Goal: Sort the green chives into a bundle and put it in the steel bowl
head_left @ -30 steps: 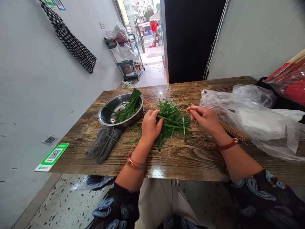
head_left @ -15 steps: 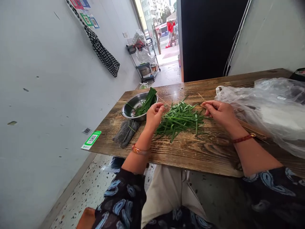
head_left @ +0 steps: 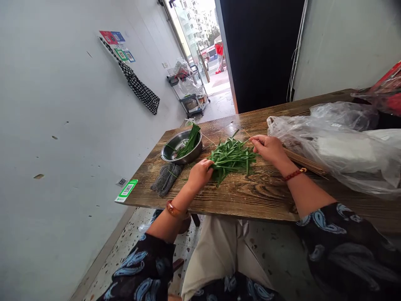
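A loose pile of flat green chives (head_left: 233,156) lies on the wooden table (head_left: 250,192). My left hand (head_left: 200,172) is at the pile's left edge, thumb and fingertips pinched on some of the leaves. To the right of the pile, my right hand (head_left: 270,149) pinches a thin bamboo skewer (head_left: 246,133), whose tip points away to the upper left. More skewers (head_left: 308,163) lie in a bundle beneath and beyond my right wrist. A steel bowl (head_left: 196,154) behind my left hand holds a bunch of chives (head_left: 191,140); another thin stick slants down from its rim.
Left of my left hand sits a folded grey cloth (head_left: 166,179) tied with a green strand. Clear plastic bags (head_left: 344,146) with something white inside cover the right side. A payment-code card (head_left: 127,190) marks the left table corner. A trolley (head_left: 189,92) stands near the doorway.
My left hand has come down toward the near left edge of the chives, and its fingers have closed there. My right hand still holds the skewer. The camera view has shifted.
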